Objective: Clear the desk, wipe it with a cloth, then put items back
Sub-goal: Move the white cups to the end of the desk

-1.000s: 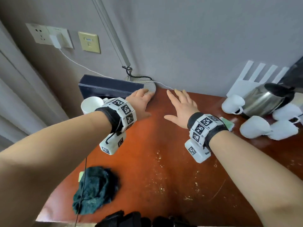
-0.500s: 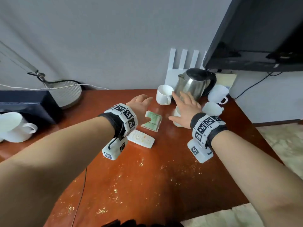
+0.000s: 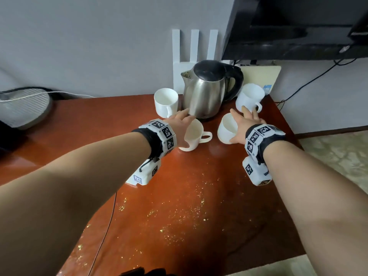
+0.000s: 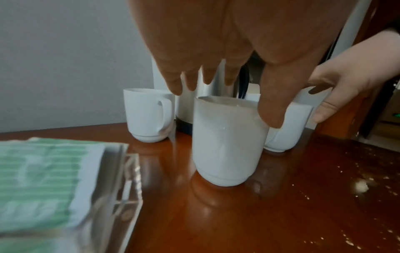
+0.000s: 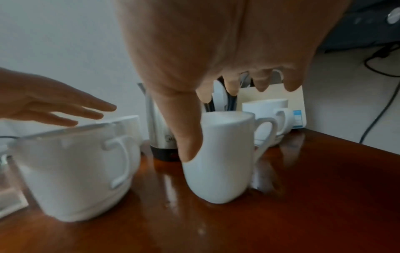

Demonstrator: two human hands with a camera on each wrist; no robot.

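Two mugs now sit under your hands at the back right of the bench (image 3: 199, 196), in front of the kettle (image 3: 207, 90): the left mug (image 3: 194, 136) and the right mug (image 3: 227, 126). Half a second ago you were over the card holder (image 4: 65, 179); now your left hand (image 3: 179, 124) and right hand (image 3: 244, 121) have come down on the mugs, fingers spread wide, thumbs against the sides, not yet closed. Crumbs still lie on the bench, so clearing comes first.
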